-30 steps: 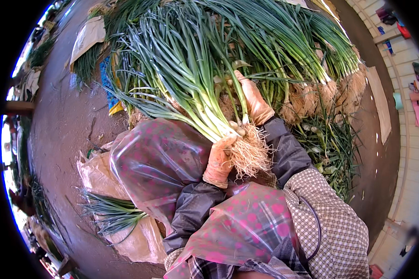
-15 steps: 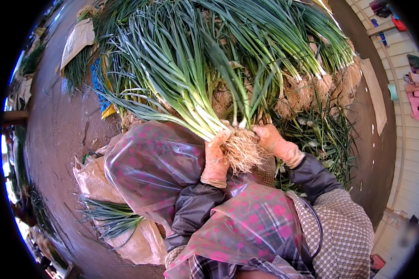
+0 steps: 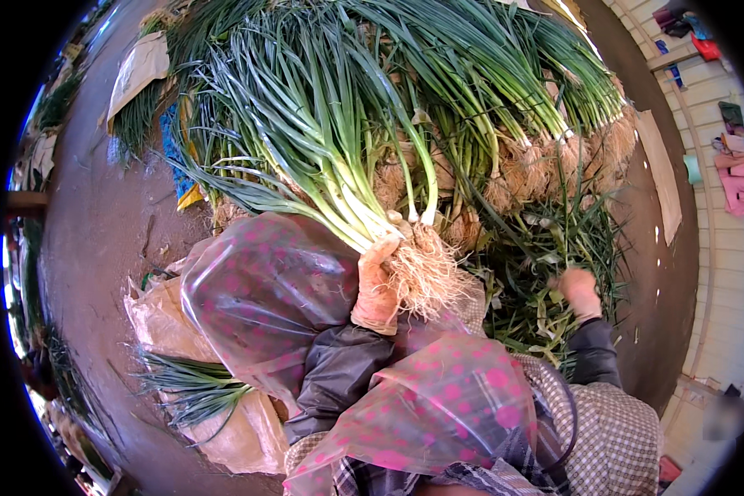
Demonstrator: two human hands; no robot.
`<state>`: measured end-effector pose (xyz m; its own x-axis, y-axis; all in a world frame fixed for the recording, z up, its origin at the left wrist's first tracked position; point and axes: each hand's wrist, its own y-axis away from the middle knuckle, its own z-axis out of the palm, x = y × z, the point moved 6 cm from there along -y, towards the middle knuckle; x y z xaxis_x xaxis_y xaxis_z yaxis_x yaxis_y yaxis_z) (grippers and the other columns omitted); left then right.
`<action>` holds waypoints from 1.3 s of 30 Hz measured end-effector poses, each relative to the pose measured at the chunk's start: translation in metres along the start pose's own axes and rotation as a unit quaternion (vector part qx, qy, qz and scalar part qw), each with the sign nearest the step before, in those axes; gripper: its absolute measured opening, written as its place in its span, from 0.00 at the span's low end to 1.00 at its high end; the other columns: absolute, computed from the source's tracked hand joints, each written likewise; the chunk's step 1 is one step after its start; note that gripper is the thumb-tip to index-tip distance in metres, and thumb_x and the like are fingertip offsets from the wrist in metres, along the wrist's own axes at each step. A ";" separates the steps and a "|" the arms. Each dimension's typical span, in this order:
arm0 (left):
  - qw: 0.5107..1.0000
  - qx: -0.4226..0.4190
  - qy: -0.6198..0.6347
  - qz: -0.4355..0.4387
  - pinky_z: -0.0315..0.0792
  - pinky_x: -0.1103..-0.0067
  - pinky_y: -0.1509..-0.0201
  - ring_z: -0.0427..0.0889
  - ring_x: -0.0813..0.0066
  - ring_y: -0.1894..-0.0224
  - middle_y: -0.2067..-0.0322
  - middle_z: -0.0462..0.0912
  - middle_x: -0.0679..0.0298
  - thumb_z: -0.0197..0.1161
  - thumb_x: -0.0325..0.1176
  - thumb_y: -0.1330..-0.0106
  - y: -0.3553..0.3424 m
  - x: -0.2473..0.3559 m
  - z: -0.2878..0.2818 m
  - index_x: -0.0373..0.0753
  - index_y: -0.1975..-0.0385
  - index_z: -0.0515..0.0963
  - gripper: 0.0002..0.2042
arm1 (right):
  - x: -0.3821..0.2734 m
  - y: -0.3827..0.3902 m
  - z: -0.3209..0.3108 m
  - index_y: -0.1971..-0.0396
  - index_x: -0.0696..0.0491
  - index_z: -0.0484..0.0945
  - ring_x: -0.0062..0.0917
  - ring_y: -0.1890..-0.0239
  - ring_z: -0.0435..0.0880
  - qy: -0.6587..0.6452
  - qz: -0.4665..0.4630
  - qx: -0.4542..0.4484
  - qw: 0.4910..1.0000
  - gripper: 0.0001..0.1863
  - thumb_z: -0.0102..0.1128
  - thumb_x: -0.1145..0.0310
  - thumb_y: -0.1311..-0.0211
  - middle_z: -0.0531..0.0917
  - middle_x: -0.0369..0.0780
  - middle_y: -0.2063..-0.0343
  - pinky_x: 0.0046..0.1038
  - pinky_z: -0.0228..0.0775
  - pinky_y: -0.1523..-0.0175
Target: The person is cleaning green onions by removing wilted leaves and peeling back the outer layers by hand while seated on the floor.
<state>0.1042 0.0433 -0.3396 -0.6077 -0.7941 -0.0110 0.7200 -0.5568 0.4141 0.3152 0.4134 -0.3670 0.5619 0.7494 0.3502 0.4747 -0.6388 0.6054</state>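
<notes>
A bunch of green onions [image 3: 331, 157] lies across the plastic sheet over my lap, its long leaves fanning away from me. My left hand [image 3: 378, 281], in a pale soiled glove, is wrapped round the white stems just above the tangled roots [image 3: 426, 273]. Out to the right, my right hand [image 3: 580, 289] is over a heap of loose green leaves [image 3: 546, 248]. Motion blurs its fingers, so whether it holds a leaf is not visible.
More green onions [image 3: 471, 66] are piled beyond the bunch, roots toward me. At my left, a small bundle of green onions [image 3: 194, 384] rests on tan wrapping [image 3: 252, 438]. A flat cardboard piece [image 3: 657, 174] lies on the floor [image 3: 99, 248] at the right.
My right hand has left the bunch's roots and swung right and toward me, over the leaf heap. My left hand keeps its grip, with the bunch almost in place.
</notes>
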 end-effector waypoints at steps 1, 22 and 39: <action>1.000 -0.021 0.010 0.003 0.68 0.71 0.41 0.75 0.75 0.53 0.57 0.74 0.66 0.53 0.24 0.40 0.000 0.002 0.001 0.34 0.46 0.66 0.20 | -0.040 0.028 -0.013 0.44 0.57 0.68 0.41 0.50 0.79 0.090 -0.050 -0.108 0.989 0.36 0.50 0.40 0.38 0.79 0.54 0.55 0.36 0.71 0.46; 0.995 0.004 -0.095 0.041 0.78 0.69 0.55 0.81 0.62 0.61 0.63 0.79 0.55 0.55 0.32 0.42 0.017 0.031 0.003 0.34 0.52 0.70 0.18 | -0.321 0.072 -0.188 0.68 0.58 0.81 0.15 0.78 0.71 -0.337 -0.639 -0.093 0.685 0.13 0.63 0.61 0.40 0.73 0.38 0.84 0.27 0.64 0.71; 0.963 0.024 -0.243 -0.113 0.70 0.76 0.45 0.75 0.71 0.50 0.52 0.73 0.61 0.59 0.28 0.41 0.017 -0.010 0.012 0.37 0.38 0.60 0.29 | -0.260 0.026 -0.149 0.47 0.55 0.69 0.28 0.64 0.81 -0.407 -0.452 -0.124 0.784 0.35 0.47 0.38 0.37 0.81 0.45 0.68 0.30 0.74 0.61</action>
<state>0.1188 0.0449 -0.3214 -0.8401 -0.4401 0.3170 0.5424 -0.6803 0.4930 0.0805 0.2278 -0.3360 0.3653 0.4521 -0.8137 0.8389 0.2189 0.4983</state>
